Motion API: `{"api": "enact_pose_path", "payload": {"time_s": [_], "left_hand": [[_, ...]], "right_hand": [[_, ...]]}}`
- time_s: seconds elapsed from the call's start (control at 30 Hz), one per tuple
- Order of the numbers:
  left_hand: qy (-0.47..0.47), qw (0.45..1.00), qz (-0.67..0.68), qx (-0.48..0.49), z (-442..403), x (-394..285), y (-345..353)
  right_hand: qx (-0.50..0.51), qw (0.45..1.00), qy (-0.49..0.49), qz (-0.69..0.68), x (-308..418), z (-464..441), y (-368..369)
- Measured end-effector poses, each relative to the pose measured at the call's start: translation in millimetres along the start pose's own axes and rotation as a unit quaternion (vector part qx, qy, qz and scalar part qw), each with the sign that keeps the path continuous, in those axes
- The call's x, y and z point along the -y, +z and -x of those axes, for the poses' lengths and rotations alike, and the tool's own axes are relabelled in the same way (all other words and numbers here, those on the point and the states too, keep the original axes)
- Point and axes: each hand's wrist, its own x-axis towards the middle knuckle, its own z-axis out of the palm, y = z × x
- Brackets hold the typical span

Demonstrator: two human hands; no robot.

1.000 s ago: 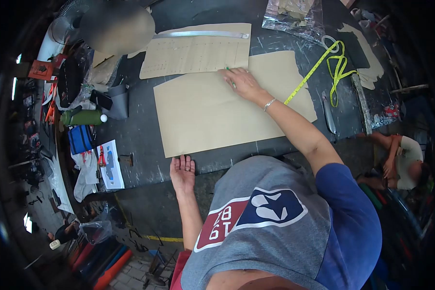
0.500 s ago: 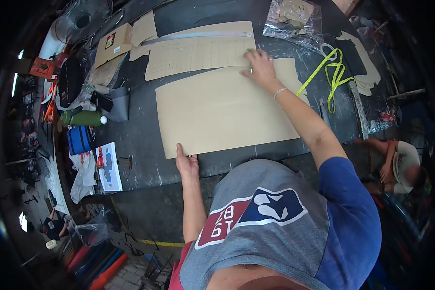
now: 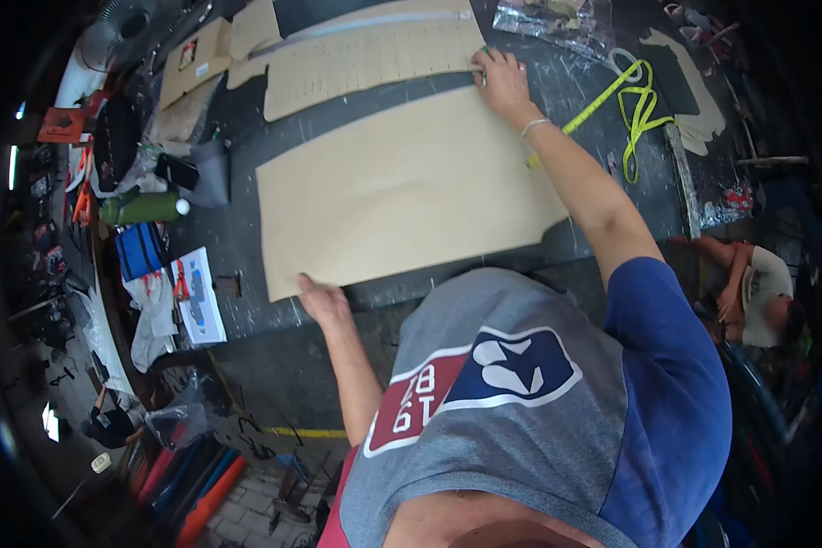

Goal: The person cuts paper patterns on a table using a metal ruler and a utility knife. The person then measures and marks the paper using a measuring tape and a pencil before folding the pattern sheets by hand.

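A large plain tan cardboard sheet (image 3: 402, 183) lies on the dark worktable in front of me, its near-left corner by the table's front edge. My left hand (image 3: 324, 300) grips that corner, thumb on top and the other fingers underneath. At the sheet's far-right corner is my right hand (image 3: 502, 80), fingers curled around a slim pen-like stick with green showing at both ends. Its fingertips reach the edge of a second cardboard piece (image 3: 365, 78), which bears rows of marks. A yellow tape measure (image 3: 644, 119) lies to the right, its end beside the sheet.
A metal ruler (image 3: 374, 25) lies on the marked piece. On the left are a cardboard box (image 3: 192, 62), a green bottle (image 3: 142, 207), a blue pouch (image 3: 140, 252) and a printed page (image 3: 201, 297). A tape roll (image 3: 623, 62) is at right. Another person (image 3: 763, 292) sits beyond the table's right end.
The large sheet has shifted left and tilted, with its left end lower, apart from the marked piece. Both hands moved with it. The tape measure's end now shows beside the sheet.
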Motion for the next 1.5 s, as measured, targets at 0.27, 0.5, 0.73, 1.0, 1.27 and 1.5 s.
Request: {"api": "enact_pose_path", "payload": {"time_s": [0.27, 0.5, 0.73, 1.0, 1.27, 1.5], "left_hand": [[0.147, 0.983, -0.111, -0.012, 25.7, -44.3, 25.3], [0.38, 0.78, -0.456, 0.196, 53.7, -35.4, 65.1], [0.423, 0.428, -0.689, 0.403, 105.5, 36.5, 108.1], [0.43, 0.367, -0.677, 0.471, 112.4, 75.0, 109.8], [0.467, 0.377, -0.73, 0.328, 83.3, 67.5, 116.9], [0.436, 0.432, -0.747, 0.256, 46.9, 61.9, 116.6]], "right_hand": [[0.104, 0.969, -0.221, -0.028, -12.2, 127.9, -64.2], [0.094, 0.989, -0.053, 0.105, -127.2, 140.3, -89.0], [0.026, 0.994, -0.034, 0.096, -82.1, 143.0, -98.3], [0.131, 0.967, -0.195, -0.098, 33.3, 200.1, -71.7], [0.167, 0.961, -0.219, -0.039, 36.1, 196.9, -75.0], [0.186, 0.954, -0.235, -0.033, 25.2, 200.0, -60.1]]}}
